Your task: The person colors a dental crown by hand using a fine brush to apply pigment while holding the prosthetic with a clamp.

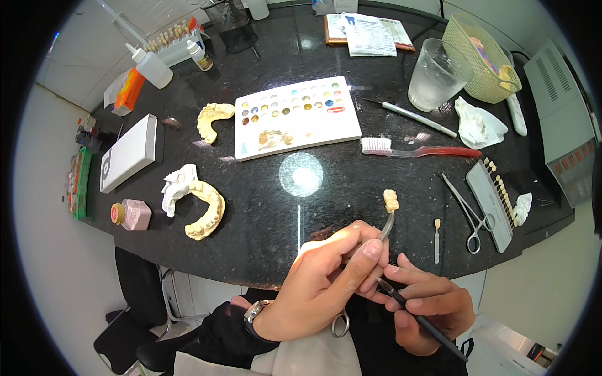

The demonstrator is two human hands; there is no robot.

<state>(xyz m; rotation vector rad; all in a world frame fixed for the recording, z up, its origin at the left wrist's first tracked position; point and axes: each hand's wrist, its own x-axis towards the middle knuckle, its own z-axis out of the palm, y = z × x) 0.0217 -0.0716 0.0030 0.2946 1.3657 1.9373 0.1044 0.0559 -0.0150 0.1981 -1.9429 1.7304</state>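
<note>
My left hand [332,269] is closed around a curved metal clamp [388,223], whose finger ring shows below the palm. In the clamp's tip sits a small cream-yellow dental crown piece [390,200], raised over the dark counter. My right hand [436,307] grips a slim black-handled brush [436,332], its pale tip pointing up-left and close to the left fingers. Whether that tip touches them I cannot tell. Farther off lies a white palette [298,125] with several coloured wells and a brownish smear. A single shade-tab tooth [437,241] rests right of my hands.
Two dental casts [207,213] [215,119] lie on the left, near a pink-powder jar [133,215] and white box [130,153]. To the right are a toothbrush [426,152], scissor-like forceps [467,216], shade guide [492,203], pointed tool [419,119], cup [437,75] and basket [480,62].
</note>
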